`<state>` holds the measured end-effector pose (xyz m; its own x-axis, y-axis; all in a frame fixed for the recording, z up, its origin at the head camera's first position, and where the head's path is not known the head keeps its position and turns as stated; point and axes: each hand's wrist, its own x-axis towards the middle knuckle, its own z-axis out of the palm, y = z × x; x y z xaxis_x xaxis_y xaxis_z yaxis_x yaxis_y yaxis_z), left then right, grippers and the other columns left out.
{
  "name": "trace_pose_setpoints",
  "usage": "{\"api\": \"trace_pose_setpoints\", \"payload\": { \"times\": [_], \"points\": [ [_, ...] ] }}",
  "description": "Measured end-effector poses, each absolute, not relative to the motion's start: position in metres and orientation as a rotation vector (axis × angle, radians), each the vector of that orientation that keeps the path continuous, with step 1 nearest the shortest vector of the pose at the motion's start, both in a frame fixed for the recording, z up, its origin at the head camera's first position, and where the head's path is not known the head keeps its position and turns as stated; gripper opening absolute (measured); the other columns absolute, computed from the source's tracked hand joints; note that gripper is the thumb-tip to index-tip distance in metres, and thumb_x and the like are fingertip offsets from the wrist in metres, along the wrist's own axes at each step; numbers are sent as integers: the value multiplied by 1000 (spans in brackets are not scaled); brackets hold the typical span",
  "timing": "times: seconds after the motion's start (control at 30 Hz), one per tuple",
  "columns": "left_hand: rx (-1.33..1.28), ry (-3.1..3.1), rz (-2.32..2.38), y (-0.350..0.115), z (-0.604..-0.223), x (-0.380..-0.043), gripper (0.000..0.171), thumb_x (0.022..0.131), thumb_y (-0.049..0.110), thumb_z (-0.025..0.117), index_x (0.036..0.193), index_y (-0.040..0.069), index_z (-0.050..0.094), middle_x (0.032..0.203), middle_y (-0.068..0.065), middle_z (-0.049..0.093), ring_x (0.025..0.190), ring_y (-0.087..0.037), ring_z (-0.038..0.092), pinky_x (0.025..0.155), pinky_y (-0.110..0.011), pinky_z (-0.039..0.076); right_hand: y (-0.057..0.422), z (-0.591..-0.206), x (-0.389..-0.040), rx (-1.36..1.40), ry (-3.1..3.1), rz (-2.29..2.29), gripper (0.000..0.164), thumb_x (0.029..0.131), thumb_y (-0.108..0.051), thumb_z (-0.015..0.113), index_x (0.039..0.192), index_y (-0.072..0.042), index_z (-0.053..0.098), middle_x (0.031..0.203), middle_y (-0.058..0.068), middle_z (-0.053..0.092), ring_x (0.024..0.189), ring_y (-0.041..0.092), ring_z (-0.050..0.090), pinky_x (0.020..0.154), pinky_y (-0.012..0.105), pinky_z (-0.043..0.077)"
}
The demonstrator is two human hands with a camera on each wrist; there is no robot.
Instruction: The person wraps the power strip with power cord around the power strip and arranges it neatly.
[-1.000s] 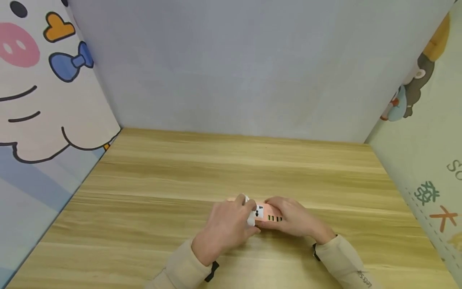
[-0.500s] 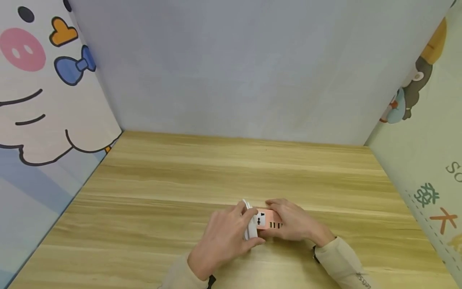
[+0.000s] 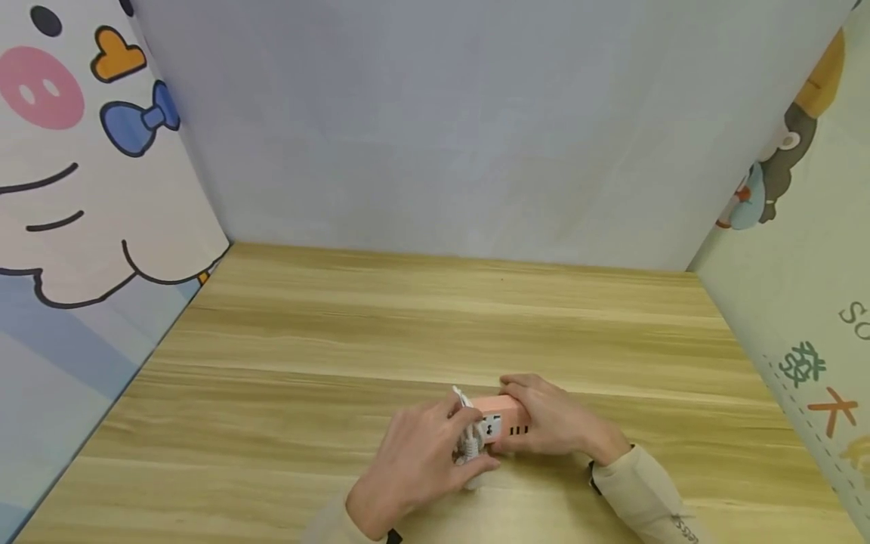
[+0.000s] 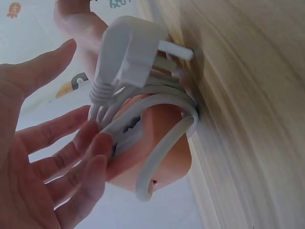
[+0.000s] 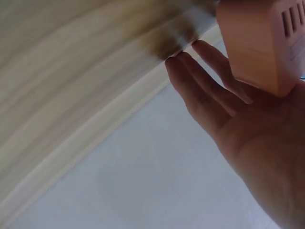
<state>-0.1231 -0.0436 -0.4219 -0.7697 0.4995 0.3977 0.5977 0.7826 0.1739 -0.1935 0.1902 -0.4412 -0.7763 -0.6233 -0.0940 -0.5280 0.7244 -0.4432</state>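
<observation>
A salmon-pink power strip [image 3: 503, 406] with a white socket face and a row of slots lies near the middle front of the table. My right hand [image 3: 560, 415] grips its right end; in the right wrist view several fingers extend past the strip [image 5: 252, 43] toward the tabletop. Loops of white cord [image 4: 157, 101] go round the strip's left end, with a white plug [image 4: 126, 52] over them, prongs pointing toward the table. My left hand [image 3: 414, 453] holds the cord with bent fingers, fingertips at the loops. Its thumb [image 4: 45, 67] stands apart from the plug.
The wood-grain table [image 3: 374, 317] reaches back to a plain pale wall [image 3: 435, 128]. A cartoon-printed panel [image 3: 75, 174] rises along the left edge, and a pale green printed panel [image 3: 802, 302] along the right.
The strip's left end has come toward me and turned, with the left hand following it. White cord and plug show more between the left fingers. My right hand keeps its grip.
</observation>
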Motion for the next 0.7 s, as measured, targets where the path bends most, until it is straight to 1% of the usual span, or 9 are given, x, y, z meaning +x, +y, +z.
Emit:
{"api": "trace_pose_setpoints", "payload": {
  "times": [0.13, 0.23, 0.33, 0.43, 0.53, 0.57, 0.63, 0.67, 0.7],
  "points": [
    [-831, -2596, -426, -43, -423, -125, 42, 83, 60, 76, 99, 22, 74, 81, 8, 63, 57, 2, 42, 48, -12, 26, 189, -441, -195, -939, 2699, -583, 74, 83, -47, 81, 133, 3, 59, 148, 25, 50, 135, 40, 50, 104, 53, 48],
    [-829, -2568, -470, -43, -423, -128, 38, 87, 57, 74, 95, 21, 75, 82, 8, 67, 57, 3, 47, 49, -10, 32, 191, -440, -197, -946, 2691, -591, 69, 82, -45, 83, 130, 0, 61, 148, 24, 50, 135, 41, 50, 105, 55, 47],
    [-821, -2530, -531, -43, -422, -133, 35, 88, 55, 74, 94, 20, 76, 80, 8, 68, 57, 2, 52, 51, -11, 37, 193, -439, -197, -939, 2679, -588, 72, 81, -46, 84, 131, -1, 60, 148, 24, 50, 135, 42, 50, 106, 56, 46],
    [-784, -2476, -577, -48, -420, -140, 33, 87, 52, 76, 94, 20, 77, 77, 8, 65, 57, 0, 53, 51, -12, 38, 196, -437, -194, -921, 2656, -594, 76, 81, -49, 83, 135, -1, 58, 149, 24, 49, 134, 42, 50, 105, 56, 47],
    [-719, -2441, -558, -57, -417, -150, 38, 84, 52, 78, 100, 18, 76, 82, 5, 67, 66, -5, 61, 56, -14, 45, 201, -431, -190, -885, 2637, -626, 86, 80, -56, 81, 141, -2, 54, 154, 25, 43, 139, 45, 45, 107, 60, 44],
    [-690, -2445, -539, -61, -416, -154, 42, 84, 53, 78, 104, 16, 76, 88, 3, 69, 74, -9, 64, 62, -18, 51, 203, -429, -189, -867, 2645, -643, 91, 80, -60, 79, 143, -2, 51, 156, 26, 39, 142, 47, 41, 108, 63, 41],
    [-605, -2509, -495, -70, -413, -161, 57, 84, 60, 74, 119, 15, 71, 109, -4, 71, 101, -20, 68, 84, -30, 57, 207, -424, -186, -826, 2719, -673, 99, 78, -66, 77, 149, -5, 45, 162, 25, 29, 148, 50, 29, 114, 68, 30],
    [-559, -2562, -462, -75, -413, -164, 67, 85, 65, 70, 128, 15, 67, 121, -7, 69, 115, -26, 64, 96, -38, 54, 210, -422, -184, -792, 2772, -686, 102, 78, -68, 75, 152, -7, 41, 165, 25, 22, 150, 51, 22, 116, 70, 23],
    [-507, -2632, -437, -80, -413, -166, 77, 86, 70, 64, 138, 15, 60, 136, -10, 62, 129, -31, 57, 107, -47, 48, 213, -420, -183, -752, 2839, -693, 104, 79, -69, 74, 155, -8, 37, 167, 23, 15, 152, 51, 14, 118, 71, 16]
  ]
}}
